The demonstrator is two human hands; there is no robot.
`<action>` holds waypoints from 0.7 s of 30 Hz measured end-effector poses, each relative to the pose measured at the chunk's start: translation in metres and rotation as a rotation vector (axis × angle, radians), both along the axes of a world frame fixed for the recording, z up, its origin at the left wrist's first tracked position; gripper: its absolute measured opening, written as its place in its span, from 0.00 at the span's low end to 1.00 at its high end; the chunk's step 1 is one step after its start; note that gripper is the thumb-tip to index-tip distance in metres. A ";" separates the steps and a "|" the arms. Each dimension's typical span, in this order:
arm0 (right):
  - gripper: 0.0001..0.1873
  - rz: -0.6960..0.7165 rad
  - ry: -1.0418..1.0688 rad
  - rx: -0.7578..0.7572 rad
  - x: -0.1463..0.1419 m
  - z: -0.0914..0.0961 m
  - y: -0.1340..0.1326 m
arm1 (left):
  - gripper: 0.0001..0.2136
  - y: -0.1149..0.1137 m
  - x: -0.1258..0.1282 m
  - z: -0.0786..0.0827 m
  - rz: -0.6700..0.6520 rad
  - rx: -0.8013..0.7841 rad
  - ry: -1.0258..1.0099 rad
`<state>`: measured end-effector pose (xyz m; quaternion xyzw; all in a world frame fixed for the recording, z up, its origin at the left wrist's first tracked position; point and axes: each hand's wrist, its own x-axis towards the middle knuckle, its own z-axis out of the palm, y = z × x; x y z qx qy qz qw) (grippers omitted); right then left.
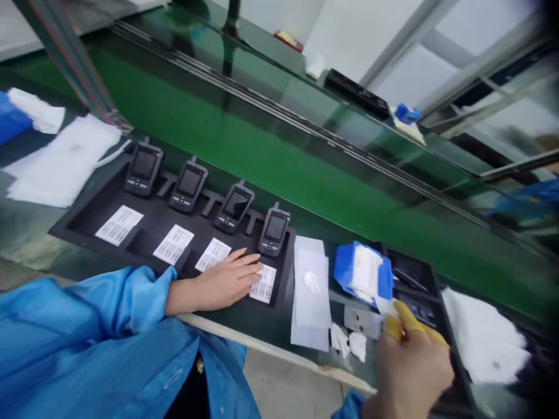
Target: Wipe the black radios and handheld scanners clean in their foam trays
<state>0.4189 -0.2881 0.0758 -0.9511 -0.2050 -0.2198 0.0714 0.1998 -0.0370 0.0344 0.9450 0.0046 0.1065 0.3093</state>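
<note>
My left hand [229, 280] lies flat, fingers stretched out, across the front edge of a black tray [82, 218]. Its fingertips touch a white barcode label sheet [263, 283] at the tray's right end. Behind it stands a black handheld radio [274, 230] with a screen and a stubby antenna, one of several in a row. Yellow finger covers are on my right hand [413, 361], which pinches a small white wipe [386, 306]. That hand is beside a blue packet [345, 270] of white wipes and a small pale box [360, 322] with reddish marks. Its fingertips are slightly blurred.
White paper sheets [311, 314] lie right of the tray, with crumpled wipes [357, 346] near the table edge. Another black tray [430, 279] and a white stack [484, 334] are farther right. A white pile [65, 160] lies left. A glass shelf [271, 81] runs above.
</note>
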 end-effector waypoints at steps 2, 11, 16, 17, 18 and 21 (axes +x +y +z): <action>0.25 0.281 -0.004 0.068 -0.006 0.003 0.039 | 0.19 -0.006 0.004 -0.006 -0.018 0.073 0.009; 0.21 0.926 -0.018 -0.083 -0.004 -0.025 0.189 | 0.33 -0.019 0.013 -0.018 0.092 0.229 -0.002; 0.15 1.069 -0.073 -0.107 -0.008 -0.041 0.180 | 0.32 -0.022 0.012 -0.016 0.123 0.304 0.069; 0.15 1.111 -0.067 -0.101 -0.011 -0.044 0.174 | 0.32 -0.022 0.012 -0.016 0.123 0.321 0.075; 0.15 1.155 -0.058 -0.098 -0.013 -0.047 0.167 | 0.32 -0.022 0.012 -0.015 0.118 0.335 0.081; 0.15 1.218 -0.017 -0.111 -0.011 -0.054 0.155 | 0.31 -0.021 0.012 -0.014 0.098 0.355 0.100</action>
